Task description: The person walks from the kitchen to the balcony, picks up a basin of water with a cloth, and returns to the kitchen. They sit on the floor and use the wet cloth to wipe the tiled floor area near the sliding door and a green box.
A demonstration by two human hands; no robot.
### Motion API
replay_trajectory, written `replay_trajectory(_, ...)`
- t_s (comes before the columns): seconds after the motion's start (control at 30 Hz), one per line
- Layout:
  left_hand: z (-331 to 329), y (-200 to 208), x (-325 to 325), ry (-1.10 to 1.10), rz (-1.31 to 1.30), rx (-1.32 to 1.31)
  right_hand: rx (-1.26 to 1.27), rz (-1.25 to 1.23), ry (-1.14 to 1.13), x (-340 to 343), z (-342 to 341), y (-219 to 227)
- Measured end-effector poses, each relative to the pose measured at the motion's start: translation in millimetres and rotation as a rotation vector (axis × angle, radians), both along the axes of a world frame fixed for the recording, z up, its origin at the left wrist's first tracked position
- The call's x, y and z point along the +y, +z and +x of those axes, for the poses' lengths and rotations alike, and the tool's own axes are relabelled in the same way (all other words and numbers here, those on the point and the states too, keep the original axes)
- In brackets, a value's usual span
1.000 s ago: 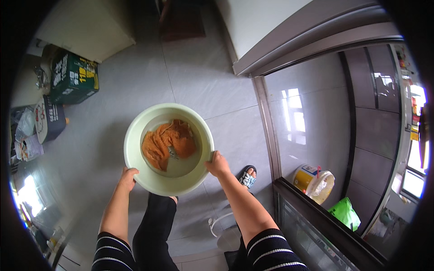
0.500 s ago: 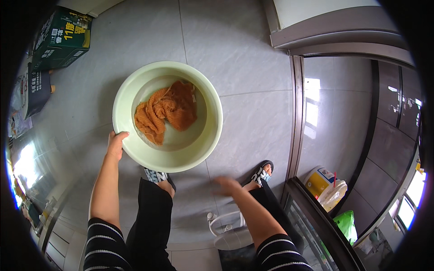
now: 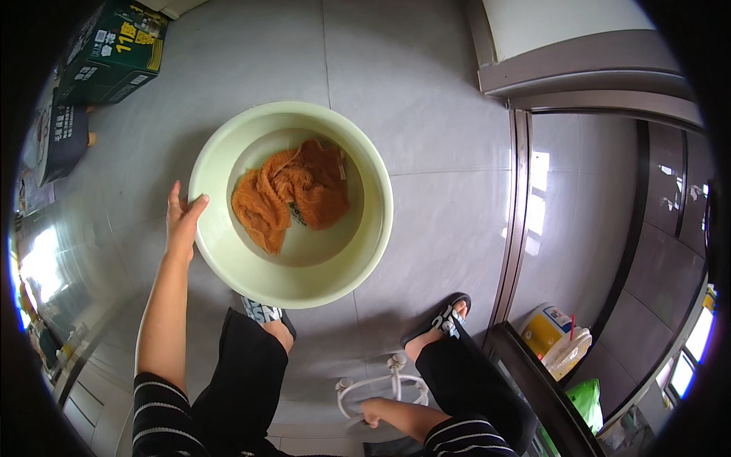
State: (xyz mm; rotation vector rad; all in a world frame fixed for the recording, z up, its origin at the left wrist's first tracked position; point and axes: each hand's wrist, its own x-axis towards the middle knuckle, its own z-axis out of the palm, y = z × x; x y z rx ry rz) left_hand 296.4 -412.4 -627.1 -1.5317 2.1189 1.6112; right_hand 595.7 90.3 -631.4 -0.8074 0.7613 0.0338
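A pale green round basin [image 3: 371,251] sits before me with shallow water in it. An orange-brown towel [image 3: 320,194] lies crumpled in the water. My left hand [image 3: 181,227] is at the basin's left rim, its thumb over the edge and its fingers outside. Low in the view, between my legs, my right hand [image 3: 371,412] has its fingers curled on a low rolling stool [image 3: 344,396] with a white ring frame and casters. My forearm and the view's lower edge hide much of the stool.
Dark green boxed goods [image 3: 114,57] and a dark box [image 3: 65,141] stand at the far left. A brown-framed doorway [image 3: 518,206] is on the right, with a yellow-and-white bucket [image 3: 550,335] and a green bag [image 3: 585,400] beyond it. My slippered feet [image 3: 449,316] stand on grey tile.
My right hand has dropped back from the open floor onto the stool, whose frame now shows more. My left hand has shifted up along the rim, fingers more extended. The basin appears slightly larger.
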Motion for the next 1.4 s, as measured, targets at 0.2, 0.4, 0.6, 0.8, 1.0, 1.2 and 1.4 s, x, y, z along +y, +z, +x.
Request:
replay_trajectory(0.2,-30.7,17.4,-6.1,-0.114,-0.187,0.007,-0.226,0.060,-0.146,-78.4,-6.0,-41.1)
replay_trajectory(0.4,-36.0,29.6,-17.3,-0.322,-0.437,0.103,-0.236,-0.140,-0.118,-103.5,-36.2,-51.3)
replay_trajectory(0.6,-42.9,29.6,0.9,-0.715,-0.456,0.004,-0.085,0.069,-0.094,-118.5,-123.6,-25.3)
replay_trajectory(0.8,-28.0,28.4,-4.7,-0.678,-0.501,0.080,-0.239,0.073,-0.097,-113.8,-46.0,-46.9)
replay_trajectory(1.0,-40.0,21.1,-11.1,-0.650,-0.588,0.006,-0.223,-0.160,-0.069,-119.5,-24.1,-56.1)
replay_trajectory(1.2,-53.1,26.8,-2.7,-0.862,-0.816,-0.191,-0.232,-0.157,-0.097,-130.1,-35.0,-34.0)
replay_trajectory(1.4,-75.0,46.8,-23.4,-1.131,-0.768,-0.396,-0.231,0.181,-0.148,-141.7,-67.7,-5.8)
